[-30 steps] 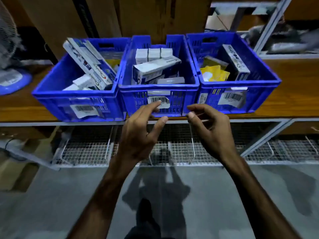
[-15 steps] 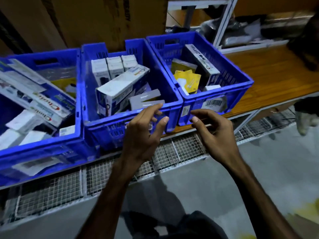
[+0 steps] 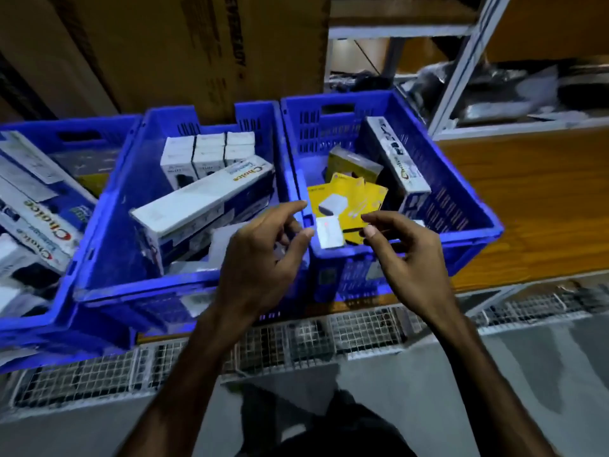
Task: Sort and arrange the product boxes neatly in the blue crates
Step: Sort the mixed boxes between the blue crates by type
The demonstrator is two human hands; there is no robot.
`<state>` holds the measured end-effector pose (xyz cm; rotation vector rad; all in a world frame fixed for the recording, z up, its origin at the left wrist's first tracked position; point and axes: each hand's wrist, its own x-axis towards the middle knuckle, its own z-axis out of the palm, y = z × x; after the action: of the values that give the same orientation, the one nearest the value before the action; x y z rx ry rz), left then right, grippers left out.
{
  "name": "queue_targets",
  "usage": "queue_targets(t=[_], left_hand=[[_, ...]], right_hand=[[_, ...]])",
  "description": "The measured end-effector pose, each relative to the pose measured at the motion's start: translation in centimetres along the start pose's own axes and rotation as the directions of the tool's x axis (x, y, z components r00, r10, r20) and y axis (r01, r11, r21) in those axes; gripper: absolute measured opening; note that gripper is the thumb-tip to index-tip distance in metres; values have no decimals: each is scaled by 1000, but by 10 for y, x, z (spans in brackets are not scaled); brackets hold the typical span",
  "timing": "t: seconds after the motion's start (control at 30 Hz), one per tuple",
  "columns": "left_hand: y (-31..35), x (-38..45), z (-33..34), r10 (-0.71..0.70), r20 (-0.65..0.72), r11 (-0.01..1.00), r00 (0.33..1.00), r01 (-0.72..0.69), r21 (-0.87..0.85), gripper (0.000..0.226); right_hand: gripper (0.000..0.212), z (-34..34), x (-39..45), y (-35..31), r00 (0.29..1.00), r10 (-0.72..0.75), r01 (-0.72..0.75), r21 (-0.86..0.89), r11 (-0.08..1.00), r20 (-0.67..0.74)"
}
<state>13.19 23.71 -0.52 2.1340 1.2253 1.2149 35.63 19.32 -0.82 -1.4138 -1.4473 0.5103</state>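
Note:
Three blue crates stand side by side on a wooden shelf. The left crate [image 3: 59, 291] holds long white "Choice" boxes [image 3: 36, 206]. In the middle crate [image 3: 138, 285], a long white box [image 3: 204, 199] lies tilted in front of small white boxes [image 3: 207, 153]. The right crate [image 3: 474, 219] holds yellow packets [image 3: 352, 202], a small white box [image 3: 328, 232] and an upright white box [image 3: 395, 159]. My left hand [image 3: 260, 258] hovers over the rims where the middle and right crates meet, fingers apart. My right hand [image 3: 405, 258] hovers at the right crate's front rim, fingers curled, holding nothing.
A big cardboard carton [image 3: 184, 47] stands behind the crates. Bare wooden shelf top [image 3: 534, 199] lies right of the crates. Wire mesh racks [image 3: 296, 338] run below the shelf edge. A metal rack [image 3: 468, 61] with dark wrapped goods stands at the back right.
The view swung left and then right and closed in on the crates. Both hands rose from the middle crate's front face to the rims between the middle and right crates, still holding nothing.

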Motion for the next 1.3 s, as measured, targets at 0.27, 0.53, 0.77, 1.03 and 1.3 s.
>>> queue_targets(t=[0.27,0.53,0.77,1.03,1.3], left_hand=[[7,61,54,-13,-53,987,999,21,158,35],[-8,118,77,-127,153,945,980,73,320,48],[-29,188,114,-306,541,851,783,-30,525,87],[-72,250,154,-409,611,868,678,83,489,41],[-127,270,185,-524,613,851,591,362,380,8]], right_hand=[[15,-54,78,61,991,-46,40,49,998,127],[17,-76,131,111,965,-61,93,-115,989,257],[35,-57,192,120,888,-56,209,-293,933,456],[43,-28,261,132,828,71,396,-669,629,556],[42,1,296,153,824,224,403,-816,414,521]])
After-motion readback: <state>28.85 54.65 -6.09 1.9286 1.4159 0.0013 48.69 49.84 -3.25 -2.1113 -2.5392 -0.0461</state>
